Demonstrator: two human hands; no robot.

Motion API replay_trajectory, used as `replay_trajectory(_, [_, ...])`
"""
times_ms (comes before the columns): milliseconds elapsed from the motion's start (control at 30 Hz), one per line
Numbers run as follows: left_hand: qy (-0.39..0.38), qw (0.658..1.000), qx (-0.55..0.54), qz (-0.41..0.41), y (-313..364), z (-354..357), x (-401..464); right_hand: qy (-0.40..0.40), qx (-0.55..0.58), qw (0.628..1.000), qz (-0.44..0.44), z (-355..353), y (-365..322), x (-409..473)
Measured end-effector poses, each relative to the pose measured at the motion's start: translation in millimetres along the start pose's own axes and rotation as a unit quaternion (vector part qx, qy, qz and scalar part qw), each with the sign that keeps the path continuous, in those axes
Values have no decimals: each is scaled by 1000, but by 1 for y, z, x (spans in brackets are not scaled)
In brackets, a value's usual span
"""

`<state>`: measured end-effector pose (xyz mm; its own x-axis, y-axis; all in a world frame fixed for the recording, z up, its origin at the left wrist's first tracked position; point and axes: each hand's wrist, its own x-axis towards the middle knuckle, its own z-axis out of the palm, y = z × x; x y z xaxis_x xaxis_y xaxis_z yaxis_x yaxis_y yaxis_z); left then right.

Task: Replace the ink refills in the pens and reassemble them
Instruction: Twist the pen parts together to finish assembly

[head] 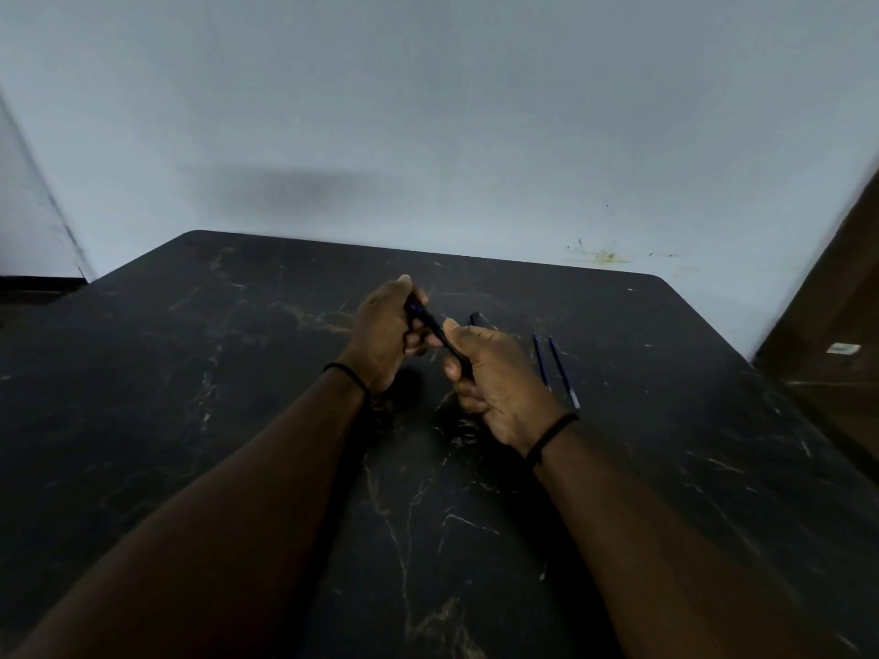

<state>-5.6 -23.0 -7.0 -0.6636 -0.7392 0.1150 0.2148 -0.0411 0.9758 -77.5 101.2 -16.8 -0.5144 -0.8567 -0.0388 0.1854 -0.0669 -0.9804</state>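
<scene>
A dark pen (430,323) is held slantwise above the middle of the black marble table (238,420). My left hand (383,335) grips its upper end and my right hand (494,380) grips its lower end. Most of the pen's lower part is hidden inside my right fist. Two thin blue ink refills (556,368) lie side by side on the table just right of my right hand. A second dark pen (477,318) peeks out from behind my right hand, lying on the table.
A pale wall stands right behind the table's far edge. A brown wooden panel (837,325) rises at the right, beside the table's right edge. Both wrists wear a thin black band.
</scene>
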Motion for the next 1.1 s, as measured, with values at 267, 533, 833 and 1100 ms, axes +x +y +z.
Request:
replay_trajectory(267, [36,997,57,21,-5,-1,2,70,-122,987,-81,-7,-14,-1])
replay_trajectory(533, [46,980,188,56,-7,5,2,331,-414,835,-150,-42,-10,10])
replay_trajectory(833, [60,974,207,74,-12,7,4,292,-553,777,-72,-40,-9,15])
replay_trajectory(1100, [51,974,209,70,-12,8,4,281,-603,746,-42,-32,-9,14])
